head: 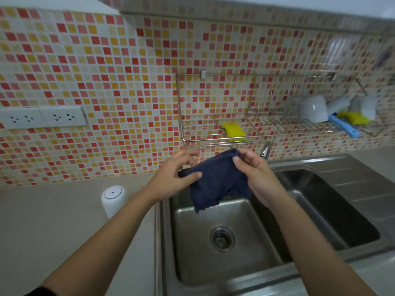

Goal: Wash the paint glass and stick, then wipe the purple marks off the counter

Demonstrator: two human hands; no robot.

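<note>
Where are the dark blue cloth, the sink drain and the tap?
dark blue cloth (215, 180), head view, middle of the hanging fabric.
sink drain (222, 238), head view, centre of the strainer.
tap (265, 151), head view, its shiny spout.

Dark navy cloth (218, 180), limp and creased, held spread in the air above the left basin of the steel sink (192, 242). The left hand (173, 176) pinches its left edge and the right hand (254, 176) its upper right corner, so that the lower edge hangs free and uneven. Beige counter (53, 231), smooth and matt, adjoining the sink on the left.
</note>
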